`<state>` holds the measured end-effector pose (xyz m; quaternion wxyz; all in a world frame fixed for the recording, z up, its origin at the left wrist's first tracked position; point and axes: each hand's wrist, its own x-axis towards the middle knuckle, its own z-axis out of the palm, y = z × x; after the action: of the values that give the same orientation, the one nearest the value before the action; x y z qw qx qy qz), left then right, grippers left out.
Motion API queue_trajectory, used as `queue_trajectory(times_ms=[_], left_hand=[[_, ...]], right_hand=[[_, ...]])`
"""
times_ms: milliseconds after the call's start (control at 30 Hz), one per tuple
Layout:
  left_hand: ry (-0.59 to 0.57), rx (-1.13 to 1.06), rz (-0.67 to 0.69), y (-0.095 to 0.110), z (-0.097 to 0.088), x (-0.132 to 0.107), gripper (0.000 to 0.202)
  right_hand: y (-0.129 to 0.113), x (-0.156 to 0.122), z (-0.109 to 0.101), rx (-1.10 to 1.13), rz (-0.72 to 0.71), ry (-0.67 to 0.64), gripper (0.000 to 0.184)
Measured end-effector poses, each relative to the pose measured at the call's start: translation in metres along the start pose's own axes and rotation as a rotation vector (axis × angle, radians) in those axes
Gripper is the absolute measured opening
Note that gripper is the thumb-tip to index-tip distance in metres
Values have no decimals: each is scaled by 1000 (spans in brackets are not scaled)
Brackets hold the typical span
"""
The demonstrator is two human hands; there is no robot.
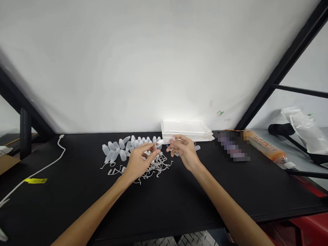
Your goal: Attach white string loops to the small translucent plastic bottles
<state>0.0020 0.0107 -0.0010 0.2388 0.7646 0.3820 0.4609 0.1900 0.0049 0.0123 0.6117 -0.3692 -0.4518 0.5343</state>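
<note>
Head view: small bottle (164, 141) held near white straps (158, 164).
Right hand (185, 152): pinching bottle's end.
Left hand (141, 159): at neck, perhaps gripping ring (158, 145); blurred.
Bottle care: pinch lightly, keep ring aligned.

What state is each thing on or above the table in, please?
Held white piece: raised, roughly level.
Left hand: at its left end, grip unclear.
Right hand: pinching its right end.
Small translucent bottles: grouped, several lying down.
White looped strips: loose, tangled.
White sheets: stacked flat.
White cable: uncoiled.
Orange package: lying down.
</note>
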Motion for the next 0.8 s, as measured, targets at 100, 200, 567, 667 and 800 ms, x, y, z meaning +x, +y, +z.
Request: queue_trajectory(times_ms=[100, 200, 567, 667, 800], left_hand=[[62, -161, -104, 3, -2, 3, 32], [64, -369, -206, 5, -4, 4, 28], [68, -63, -74, 9, -11, 4, 24], [-20, 91, 3, 10, -8, 1, 21], [-134, 272, 105, 8, 1, -5, 22]], right_hand=[[8, -5, 10, -74, 55, -127, 32], [10, -8, 11, -156, 90, -208, 31], [-3, -7, 1, -513, -120, -209, 31], [-5, -5, -2, -468, -204, -117, 27], [-2, -10, 1, -623, -235, -262, 19]])
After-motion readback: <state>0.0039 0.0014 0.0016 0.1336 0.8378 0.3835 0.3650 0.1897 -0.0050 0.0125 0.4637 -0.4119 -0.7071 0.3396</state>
